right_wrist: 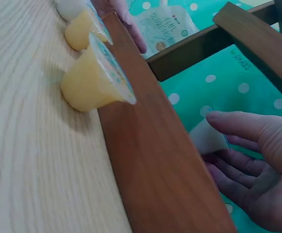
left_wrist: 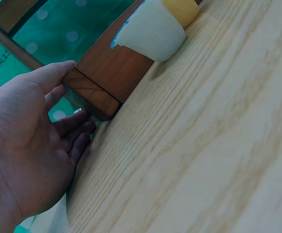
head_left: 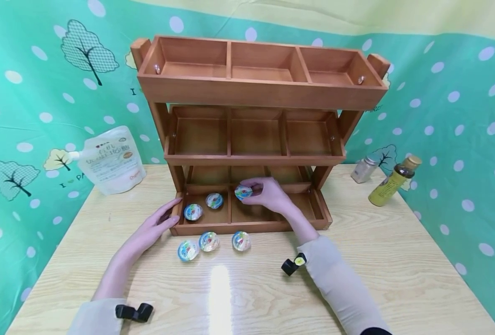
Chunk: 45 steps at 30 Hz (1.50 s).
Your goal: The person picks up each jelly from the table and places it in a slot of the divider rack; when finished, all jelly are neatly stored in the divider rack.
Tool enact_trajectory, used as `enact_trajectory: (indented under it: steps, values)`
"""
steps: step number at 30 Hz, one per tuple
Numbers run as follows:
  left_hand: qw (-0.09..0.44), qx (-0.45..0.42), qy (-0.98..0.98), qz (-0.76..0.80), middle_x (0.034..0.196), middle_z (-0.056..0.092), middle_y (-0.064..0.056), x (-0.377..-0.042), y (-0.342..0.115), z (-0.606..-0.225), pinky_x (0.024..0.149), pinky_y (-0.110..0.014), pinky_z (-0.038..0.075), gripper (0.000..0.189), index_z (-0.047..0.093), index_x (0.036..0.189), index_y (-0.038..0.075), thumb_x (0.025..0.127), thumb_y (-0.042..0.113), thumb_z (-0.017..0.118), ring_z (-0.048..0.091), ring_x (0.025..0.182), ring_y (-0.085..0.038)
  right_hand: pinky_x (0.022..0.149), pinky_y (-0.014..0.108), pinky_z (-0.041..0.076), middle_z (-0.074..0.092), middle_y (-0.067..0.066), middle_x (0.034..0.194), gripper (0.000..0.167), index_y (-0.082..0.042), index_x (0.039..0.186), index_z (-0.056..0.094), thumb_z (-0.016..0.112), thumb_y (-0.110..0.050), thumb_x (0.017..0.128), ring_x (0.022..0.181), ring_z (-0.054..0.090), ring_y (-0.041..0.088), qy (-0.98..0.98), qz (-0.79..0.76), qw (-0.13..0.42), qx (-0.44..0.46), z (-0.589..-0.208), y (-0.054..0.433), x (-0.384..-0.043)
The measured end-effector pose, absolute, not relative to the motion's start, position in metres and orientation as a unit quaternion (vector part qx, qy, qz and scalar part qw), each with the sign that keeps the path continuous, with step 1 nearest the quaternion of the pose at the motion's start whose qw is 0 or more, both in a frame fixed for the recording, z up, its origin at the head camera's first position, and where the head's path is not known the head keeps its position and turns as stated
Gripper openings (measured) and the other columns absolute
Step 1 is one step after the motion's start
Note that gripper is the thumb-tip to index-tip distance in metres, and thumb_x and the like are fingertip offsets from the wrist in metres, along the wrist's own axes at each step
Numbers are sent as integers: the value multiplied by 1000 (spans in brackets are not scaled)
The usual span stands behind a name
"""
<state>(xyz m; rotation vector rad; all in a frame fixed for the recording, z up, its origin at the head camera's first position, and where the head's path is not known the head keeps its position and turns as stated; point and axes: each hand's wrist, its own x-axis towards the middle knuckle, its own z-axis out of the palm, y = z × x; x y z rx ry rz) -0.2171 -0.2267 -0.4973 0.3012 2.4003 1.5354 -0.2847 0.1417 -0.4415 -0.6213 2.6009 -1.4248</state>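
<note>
Pinched partly finger-hidden cup in right hand toward head-view six o'clock, rested relaxed left hand, cut off in right-wrist view, against nine-o'clock end of bottom tray.

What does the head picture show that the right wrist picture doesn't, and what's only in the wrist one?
Only the head view: the shaker, the yellow-labelled bottle and two jelly cups inside the wooden rack.

Only the right wrist view: a clear side-on look at the yellow bodies of two table cups.

Both: the rack, the white pouch, three cups on the table, the left hand, and the right hand holding another cup.
</note>
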Motion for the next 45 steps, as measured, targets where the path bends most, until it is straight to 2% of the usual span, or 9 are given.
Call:
enact_trajectory:
  steps: [8,15,25,33,38,41,45]
  values:
    - [143,101,828,532,174,13,-13,-216,-226,-497,126,-69,15,66,23,165,27,108,44,50,9,160,-45,88,31,60,75,9,121,48,-12,129,72,86,-18,84,106,71,21,871,-449,63,-191,-459,132,-287]
    - [131,99,834,527,174,16,-14,-216,-226,-495,126,-68,14,65,26,165,26,108,41,52,12,160,-45,92,38,61,76,8,119,45,-13,127,73,86,-15,84,108,72,22,879,-438,58,-177,-463,127,-286]
    - [120,107,836,525,173,19,-15,-217,-227,-496,126,-66,16,63,27,164,25,108,38,53,15,160,-43,97,40,59,76,6,122,47,-14,130,72,86,-20,85,110,74,21,905,-388,57,-165,-464,123,-283]
    - [128,102,837,523,174,16,-13,-216,-227,-496,126,-68,15,65,25,165,26,107,42,52,11,160,-44,99,42,58,76,6,123,47,-15,131,71,84,-24,87,111,74,20,915,-365,52,-165,-464,122,-283]
    - [128,111,833,527,174,17,-8,-218,-226,-497,126,-68,15,64,25,165,28,108,42,51,11,161,-41,106,45,53,76,6,124,48,-14,132,70,83,-25,88,111,74,21,918,-352,50,-173,-463,123,-283]
    - [121,111,834,526,174,18,-10,-219,-225,-498,126,-67,16,64,26,164,27,108,41,52,13,161,-41,105,44,54,76,6,124,47,-14,133,70,83,-25,88,111,74,21,917,-350,52,-186,-461,124,-283]
    - [118,104,840,520,173,19,-12,-219,-226,-498,126,-67,16,64,27,164,26,107,42,52,14,160,-43,98,41,59,75,8,126,48,-12,133,69,83,-23,89,111,74,22,907,-368,61,-195,-458,126,-283]
